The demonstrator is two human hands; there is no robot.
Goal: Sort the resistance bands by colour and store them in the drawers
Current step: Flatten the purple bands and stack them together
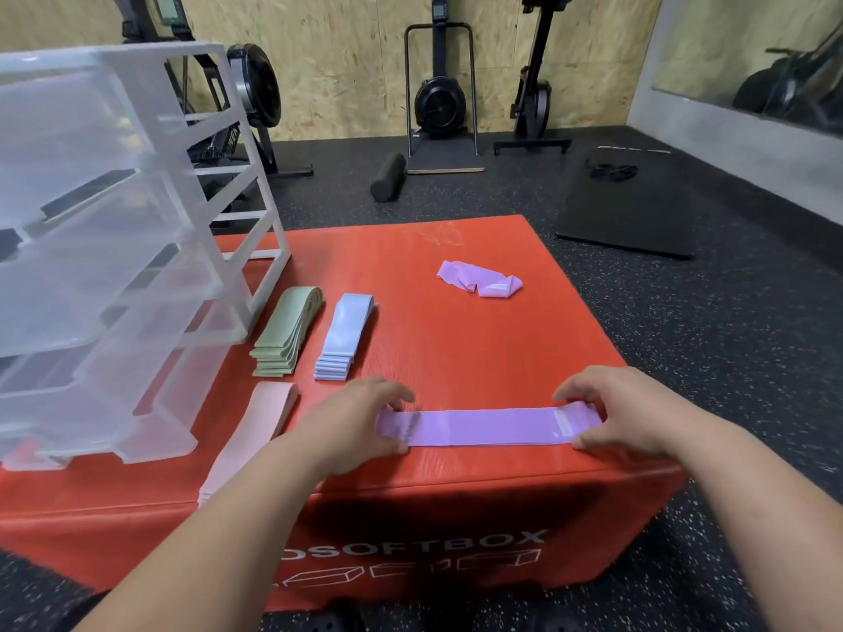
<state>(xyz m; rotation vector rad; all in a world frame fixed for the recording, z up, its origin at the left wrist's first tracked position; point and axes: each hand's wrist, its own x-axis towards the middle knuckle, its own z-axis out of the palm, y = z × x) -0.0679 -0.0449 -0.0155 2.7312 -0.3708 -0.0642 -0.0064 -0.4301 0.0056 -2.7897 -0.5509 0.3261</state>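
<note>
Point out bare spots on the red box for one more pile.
Free: the red box middle, bordered by the blue stack, the crumpled purple band and the flat purple bands. Crowded: left, where green stack and pink stack sit by the drawer unit.

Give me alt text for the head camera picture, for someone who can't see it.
The left hand and right hand hold the ends of a flat purple band on a red soft box. A green stack, a blue stack and a pink stack lie beside a clear drawer unit; a crumpled purple band lies farther back.
</note>
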